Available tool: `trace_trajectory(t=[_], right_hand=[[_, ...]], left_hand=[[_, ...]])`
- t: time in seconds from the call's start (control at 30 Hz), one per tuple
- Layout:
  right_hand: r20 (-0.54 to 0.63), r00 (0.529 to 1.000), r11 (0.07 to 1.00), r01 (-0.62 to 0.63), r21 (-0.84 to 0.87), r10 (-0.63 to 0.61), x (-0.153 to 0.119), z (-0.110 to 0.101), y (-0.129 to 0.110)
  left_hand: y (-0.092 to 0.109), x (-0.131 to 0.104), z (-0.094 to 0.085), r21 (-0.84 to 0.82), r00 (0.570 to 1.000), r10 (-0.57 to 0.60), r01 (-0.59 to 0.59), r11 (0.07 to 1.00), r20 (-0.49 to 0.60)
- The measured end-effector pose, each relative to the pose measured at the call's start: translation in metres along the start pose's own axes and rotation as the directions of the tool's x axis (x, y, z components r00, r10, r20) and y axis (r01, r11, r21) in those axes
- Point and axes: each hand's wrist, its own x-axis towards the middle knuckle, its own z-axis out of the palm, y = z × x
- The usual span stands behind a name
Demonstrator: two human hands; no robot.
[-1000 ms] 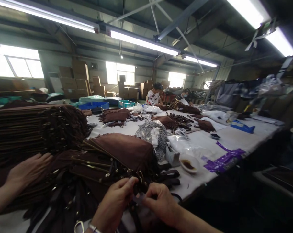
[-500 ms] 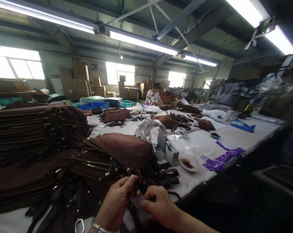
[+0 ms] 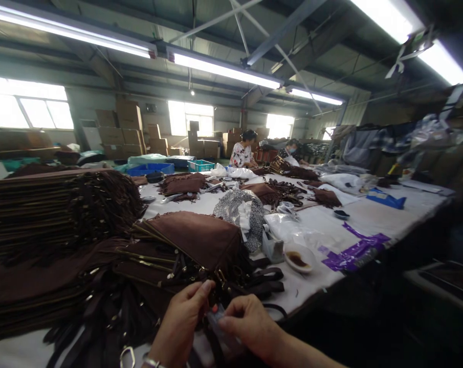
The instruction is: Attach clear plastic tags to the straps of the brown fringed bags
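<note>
The right hand [image 3: 254, 323] pinches a small clear plastic piece [image 3: 217, 316] before the brown bags [image 3: 200, 235]; the left hand [image 3: 180, 318] curls beside it (its grip cannot be told). Handling the plastic seems underway, probably calling for steady fingertips.

— Left hand [image 3: 182, 318]?
— Ungloved. Wrist [image 3: 162, 350]: narrow, shiny, silver-toned bracelet [image 3: 151, 362], partly cut off at lower edge of view.
— Right hand [image 3: 250, 322]?
— Ungloved too; forearm [image 3: 294, 348] bare as far as it shows.
</note>
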Motion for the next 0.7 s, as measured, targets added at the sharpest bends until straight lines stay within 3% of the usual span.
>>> trace_trajectory(t=[0.47, 0.7], right_hand=[[-0.032, 0.995, 0.984, 0.088, -0.158, -0.094, -0.013, -0.004, -0.001], [-0.033, 0.998, 0.997, 0.044, -0.07, -0.047, -0.005, 0.001, 0.001]], left_hand=[[-0.005, 0.001, -0.005, -0.058, 1.0, -0.002, 0.003, 0.998, 0.011], [0.004, -0.005, -0.001, -0.03, 0.999, -0.013, 0.011, 0.999, -0.038]])
